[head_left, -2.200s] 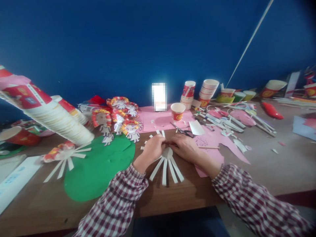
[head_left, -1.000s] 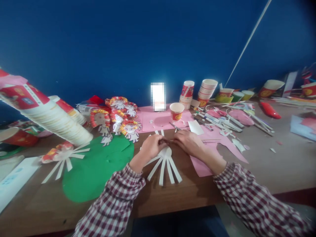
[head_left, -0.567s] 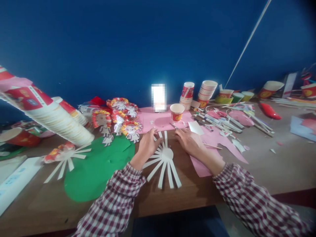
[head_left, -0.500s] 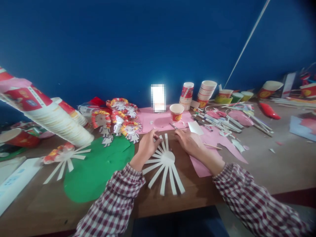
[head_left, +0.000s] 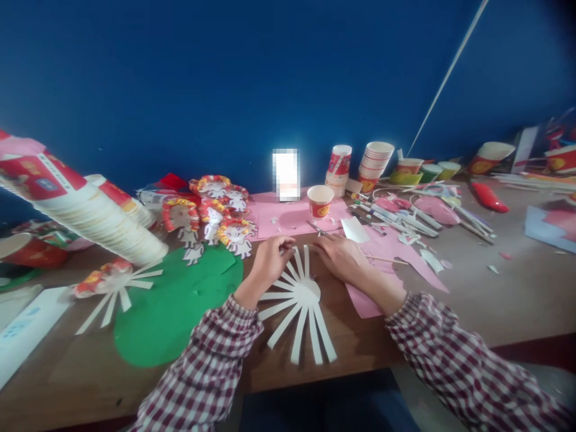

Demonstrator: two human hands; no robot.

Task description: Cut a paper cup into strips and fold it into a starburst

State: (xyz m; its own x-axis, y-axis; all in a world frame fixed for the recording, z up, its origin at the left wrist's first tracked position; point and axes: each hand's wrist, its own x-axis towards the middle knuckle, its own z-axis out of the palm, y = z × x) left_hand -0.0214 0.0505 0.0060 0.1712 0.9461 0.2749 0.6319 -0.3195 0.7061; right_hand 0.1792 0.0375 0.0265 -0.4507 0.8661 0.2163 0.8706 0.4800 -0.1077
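A paper cup cut into white strips (head_left: 307, 292) lies spread on the wooden table, its strips fanned round the round base. My left hand (head_left: 271, 262) is at its upper left, fingers curled and thumb bent at the strip ends. My right hand (head_left: 342, 258) lies to the upper right, fingers bent together near the end of an upper strip. What its fingertips hold, if anything, is too small to make out. Scissors (head_left: 317, 228) lie just beyond my right hand. A whole paper cup (head_left: 320, 203) stands behind them on pink paper (head_left: 283, 223).
Green paper (head_left: 175, 324) and another cut cup (head_left: 117, 281) lie left. Paper lion figures (head_left: 211, 216) stand behind. A long stack of cups (head_left: 103, 219) leans at the left. Pens (head_left: 405, 217) and pink scraps (head_left: 382, 249) lie right. Stacked cups (head_left: 377, 165) stand by the wall.
The view has shifted slightly. My right hand's fingers have come a little closer to the upper strips; my left hand stays at the strip ends. The cut cup has hardly moved.
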